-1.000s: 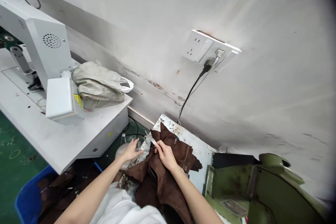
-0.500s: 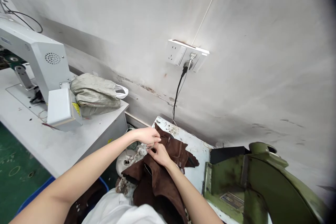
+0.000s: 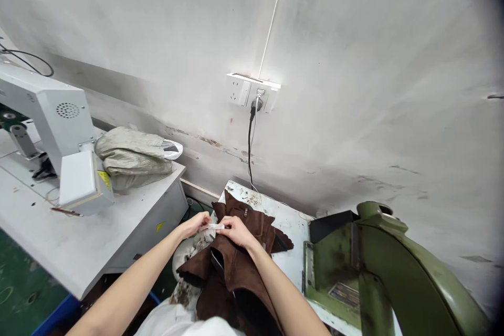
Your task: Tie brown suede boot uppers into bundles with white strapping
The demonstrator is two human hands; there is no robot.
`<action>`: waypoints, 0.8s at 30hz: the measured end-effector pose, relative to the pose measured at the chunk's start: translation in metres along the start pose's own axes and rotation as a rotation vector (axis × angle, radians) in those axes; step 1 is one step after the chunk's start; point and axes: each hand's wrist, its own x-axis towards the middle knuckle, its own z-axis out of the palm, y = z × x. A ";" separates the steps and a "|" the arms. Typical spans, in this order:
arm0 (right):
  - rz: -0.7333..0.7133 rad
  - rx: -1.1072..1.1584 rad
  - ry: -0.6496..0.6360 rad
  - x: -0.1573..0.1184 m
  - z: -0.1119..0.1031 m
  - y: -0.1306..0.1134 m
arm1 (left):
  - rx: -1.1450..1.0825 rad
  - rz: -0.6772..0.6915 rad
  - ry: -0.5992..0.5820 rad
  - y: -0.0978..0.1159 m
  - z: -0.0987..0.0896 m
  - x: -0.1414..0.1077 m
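Note:
A short whitish strip (image 3: 214, 226), perhaps tape or plastic, stretches between my two hands. My left hand (image 3: 197, 223) is closed, pinching its left end. At the other end, my right hand (image 3: 235, 231) pinches it between thumb and fingers, just over the brown suede. One brown suede piece (image 3: 255, 219) with a small metal buckle or zip pull lies flat on the white tabletop. Nearer my body, a larger folded brown suede piece (image 3: 232, 262) with a dark lining hangs over the front edge, partly under my right forearm.
The worn white table (image 3: 293, 223) stands against the wall. A green machine (image 3: 378, 268) is on its right. To the left, a grey bench (image 3: 129, 215) carries a white machine (image 3: 71, 115) and a crumpled sack (image 3: 136, 155). A plugged-in black cable (image 3: 250, 152) hangs from the wall socket (image 3: 239, 89).
My hands, close together before, have moved apart, the left one outward to the left. The whitish strip now shows between them. The view has shifted slightly to the right.

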 end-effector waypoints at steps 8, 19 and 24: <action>-0.002 -0.158 0.087 -0.005 0.009 -0.005 | -0.119 -0.087 -0.076 -0.005 -0.002 0.001; -0.051 -0.212 0.118 -0.008 0.014 0.001 | -0.248 -0.342 -0.010 0.005 0.021 0.002; -0.038 -0.155 0.108 -0.009 0.012 -0.002 | -0.329 -0.064 0.289 0.025 0.013 -0.004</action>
